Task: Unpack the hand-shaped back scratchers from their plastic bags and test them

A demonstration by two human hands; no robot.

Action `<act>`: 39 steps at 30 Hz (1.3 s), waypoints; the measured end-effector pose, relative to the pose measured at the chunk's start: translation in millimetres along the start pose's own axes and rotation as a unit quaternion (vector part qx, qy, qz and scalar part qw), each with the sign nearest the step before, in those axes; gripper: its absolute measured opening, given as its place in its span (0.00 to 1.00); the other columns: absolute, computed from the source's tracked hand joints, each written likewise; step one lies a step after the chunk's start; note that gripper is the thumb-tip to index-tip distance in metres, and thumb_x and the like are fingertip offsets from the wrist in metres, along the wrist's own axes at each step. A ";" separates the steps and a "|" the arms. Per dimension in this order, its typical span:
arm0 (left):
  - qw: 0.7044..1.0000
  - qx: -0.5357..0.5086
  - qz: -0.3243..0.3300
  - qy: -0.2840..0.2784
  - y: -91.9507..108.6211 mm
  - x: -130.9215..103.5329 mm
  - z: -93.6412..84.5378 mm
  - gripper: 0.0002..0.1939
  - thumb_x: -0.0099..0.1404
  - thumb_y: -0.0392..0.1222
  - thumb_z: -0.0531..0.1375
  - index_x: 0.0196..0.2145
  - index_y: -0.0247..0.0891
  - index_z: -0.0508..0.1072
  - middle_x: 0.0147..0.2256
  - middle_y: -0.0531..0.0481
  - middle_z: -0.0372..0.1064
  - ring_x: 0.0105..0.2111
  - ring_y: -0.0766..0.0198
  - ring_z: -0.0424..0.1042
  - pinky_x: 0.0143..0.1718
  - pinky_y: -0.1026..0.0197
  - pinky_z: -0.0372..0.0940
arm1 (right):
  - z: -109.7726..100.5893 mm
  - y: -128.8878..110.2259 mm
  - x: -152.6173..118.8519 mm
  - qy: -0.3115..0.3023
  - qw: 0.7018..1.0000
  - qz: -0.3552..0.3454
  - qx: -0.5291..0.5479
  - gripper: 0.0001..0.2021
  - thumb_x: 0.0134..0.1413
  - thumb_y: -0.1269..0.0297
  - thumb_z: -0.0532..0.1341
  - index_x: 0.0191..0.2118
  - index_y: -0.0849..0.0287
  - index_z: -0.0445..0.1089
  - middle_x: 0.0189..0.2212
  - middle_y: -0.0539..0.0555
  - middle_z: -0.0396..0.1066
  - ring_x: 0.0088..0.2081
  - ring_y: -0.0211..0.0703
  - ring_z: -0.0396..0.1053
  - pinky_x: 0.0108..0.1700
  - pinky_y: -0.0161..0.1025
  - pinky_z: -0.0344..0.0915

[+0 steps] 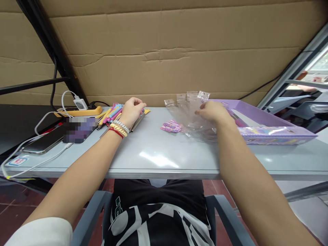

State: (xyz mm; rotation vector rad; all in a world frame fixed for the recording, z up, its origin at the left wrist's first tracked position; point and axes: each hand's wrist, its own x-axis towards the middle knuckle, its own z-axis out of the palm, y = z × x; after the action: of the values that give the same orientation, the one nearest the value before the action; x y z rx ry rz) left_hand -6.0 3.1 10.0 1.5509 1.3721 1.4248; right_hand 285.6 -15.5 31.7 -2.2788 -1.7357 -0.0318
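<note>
My left hand (132, 112) is closed over a pile of colourful pens (110, 115) on the left of the table. Its fingertips are pinched together at a small coloured bit that I cannot make out. Beneath and beside it lie several pens with metallic barrels (137, 122). On the right, my right hand (212, 111) reaches into a fanned stack of clear plastic bags (188, 111) with hang-hole tops, fingers curled on a bag. Small pink-purple printed cards (171, 126) lie between the hands, beside the bags.
A purple open box (276, 136) stands right of the bags, partly behind my right forearm. At the left are two phones (44, 138), white charging cables (51, 158) and a yellow power strip (88, 111). A cardboard wall (164, 51) closes the table's back.
</note>
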 end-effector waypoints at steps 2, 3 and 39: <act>1.000 0.011 0.002 -0.011 0.9 -1.5 0.0 0.07 0.56 0.38 0.61 0.32 0.38 0.66 0.30 0.54 0.65 0.24 0.69 0.66 0.21 0.66 0.59 | 8.1 -0.2 5.8 -0.023 0.999 0.016 -0.039 0.20 0.52 0.56 0.60 0.47 0.63 0.76 0.50 0.69 0.72 0.61 0.67 0.61 0.55 0.56 0.62; 1.000 0.015 0.004 -0.015 1.2 -2.1 0.1 0.07 0.56 0.38 0.61 0.32 0.38 0.66 0.30 0.54 0.65 0.24 0.69 0.66 0.21 0.66 0.58 | 10.3 -0.5 7.2 -0.032 0.998 0.025 -0.045 0.21 0.52 0.55 0.60 0.47 0.63 0.75 0.52 0.70 0.71 0.62 0.68 0.58 0.57 0.58 0.60; 0.858 0.397 0.206 -0.253 -3.5 -13.5 0.1 0.16 0.62 0.49 0.54 0.39 0.36 0.75 0.33 0.45 0.77 0.33 0.55 0.74 0.36 0.57 0.64 | -6.5 157.4 51.4 -0.065 0.977 0.202 0.003 0.11 0.45 0.66 0.65 0.19 0.56 0.63 0.20 0.58 0.68 0.23 0.44 0.64 0.30 0.45 0.62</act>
State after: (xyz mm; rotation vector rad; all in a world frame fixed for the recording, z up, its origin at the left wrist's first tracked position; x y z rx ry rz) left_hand -5.2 -8.6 2.6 2.6438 1.4007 0.5222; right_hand 450.2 -6.6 15.2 -2.6336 -1.2904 0.2075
